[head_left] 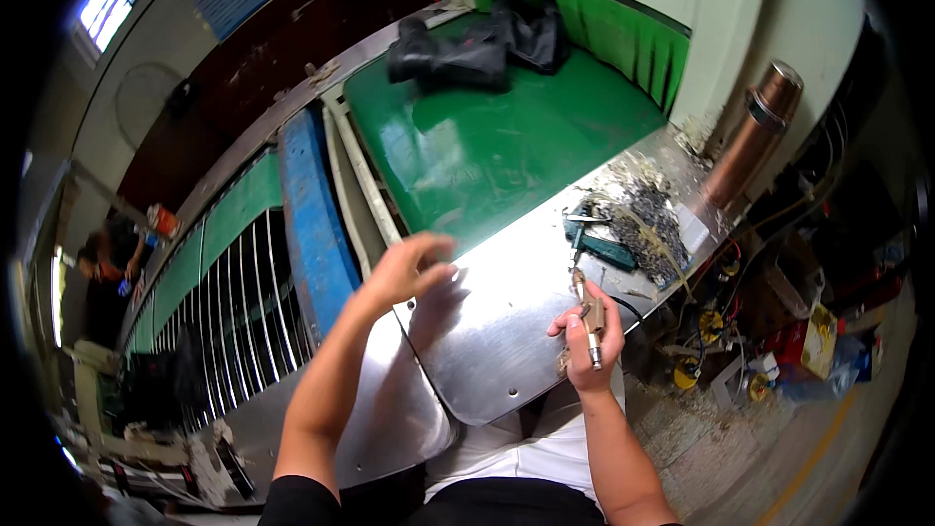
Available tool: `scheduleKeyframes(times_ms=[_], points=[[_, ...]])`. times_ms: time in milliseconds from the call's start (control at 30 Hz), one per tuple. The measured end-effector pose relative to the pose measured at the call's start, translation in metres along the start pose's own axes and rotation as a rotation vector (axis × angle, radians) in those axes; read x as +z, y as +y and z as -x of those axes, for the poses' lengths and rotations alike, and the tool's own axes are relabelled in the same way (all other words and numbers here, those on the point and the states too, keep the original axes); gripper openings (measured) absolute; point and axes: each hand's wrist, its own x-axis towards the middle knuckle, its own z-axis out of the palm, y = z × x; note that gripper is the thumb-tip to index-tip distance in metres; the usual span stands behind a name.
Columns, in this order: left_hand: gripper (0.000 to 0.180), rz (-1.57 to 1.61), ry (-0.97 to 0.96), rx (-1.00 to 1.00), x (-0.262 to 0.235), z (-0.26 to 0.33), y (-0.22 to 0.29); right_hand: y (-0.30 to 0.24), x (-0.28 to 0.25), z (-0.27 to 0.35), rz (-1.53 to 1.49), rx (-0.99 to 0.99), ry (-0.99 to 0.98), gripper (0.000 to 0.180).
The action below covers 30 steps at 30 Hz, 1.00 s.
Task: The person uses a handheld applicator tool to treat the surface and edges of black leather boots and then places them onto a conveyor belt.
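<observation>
My left hand (409,268) hovers above the bare steel plate (487,331), fingers spread and slightly blurred, with nothing in it. My right hand (602,343) is closed around a slim brass-and-steel tool (595,318), which stands upright near the plate's right edge. A black line (631,308) runs off to the right beside that hand. Just beyond the tool's top end lies a green-handled tool (610,253) with a metal T-shaped part (582,220). Dark shavings and fibres (648,224) are heaped around it.
Behind the plate spreads a green sheet (458,166) with black boots or gloves (453,58) on it. A copper-coloured flask (755,136) stands at the back right. Metal bars (234,312) and a blue beam (317,214) lie left. Another person (107,258) is at far left.
</observation>
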Motion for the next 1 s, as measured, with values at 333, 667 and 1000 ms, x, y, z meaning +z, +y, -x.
scheduleKeyframes(times_ms=[333,667,1000], points=[[0.029,0.312,0.528,-0.394,-0.007,0.238,-0.056,-0.004,-0.006,0.006,0.158,-0.022,0.025,0.054],[0.073,-0.544,1.406,-0.96,-0.245,0.46,-0.25,-0.001,0.001,0.005,0.225,-0.018,0.012,0.056],[0.072,-0.736,0.721,-1.582,-0.321,0.505,-0.255,-0.006,0.01,0.004,0.312,0.009,-0.018,0.056]])
